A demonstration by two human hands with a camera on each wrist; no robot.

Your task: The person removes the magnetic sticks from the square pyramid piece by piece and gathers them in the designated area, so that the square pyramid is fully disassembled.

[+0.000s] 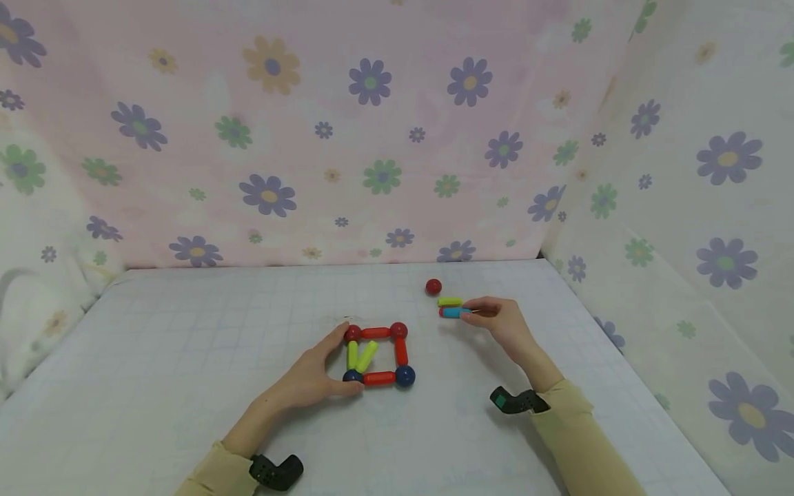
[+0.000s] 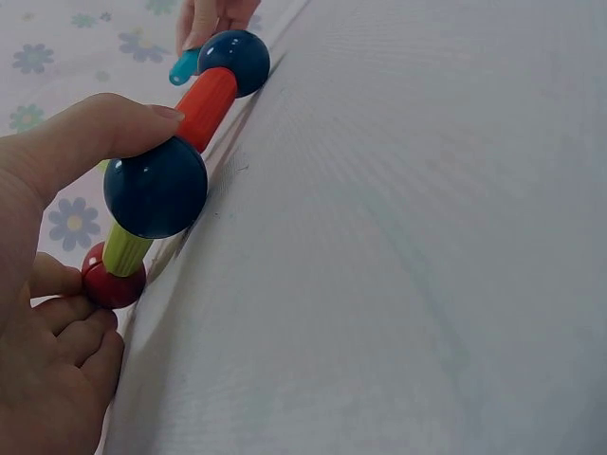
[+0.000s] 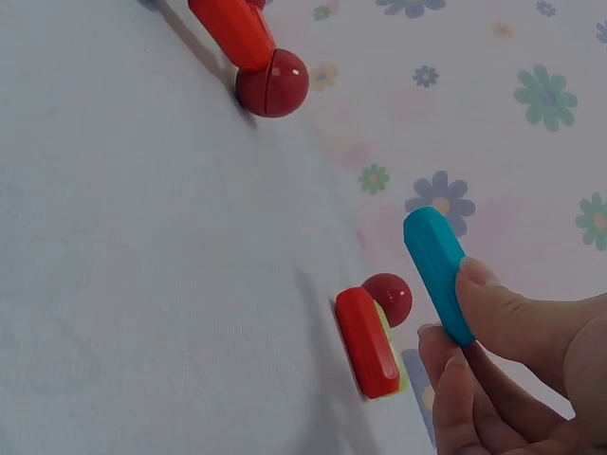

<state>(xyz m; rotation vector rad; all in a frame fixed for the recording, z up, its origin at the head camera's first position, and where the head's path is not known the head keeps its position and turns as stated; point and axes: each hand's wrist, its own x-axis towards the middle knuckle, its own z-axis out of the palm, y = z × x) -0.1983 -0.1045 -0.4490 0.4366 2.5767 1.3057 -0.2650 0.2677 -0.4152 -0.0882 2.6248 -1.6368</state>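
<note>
The blue rod (image 1: 454, 313), pinched in the right hand (image 1: 505, 325), was held right of and beyond the square frame (image 1: 380, 378), its long axis roughly sideways in the head view, exact tilt uncertain; the left hand (image 1: 310, 375), farther from the rod, clasped the frame's left side.

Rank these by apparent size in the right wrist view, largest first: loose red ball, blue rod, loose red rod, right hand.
1. Right hand
2. Blue rod, loose red rod: nearness makes their order unsure
3. Loose red ball, partly hidden
</note>
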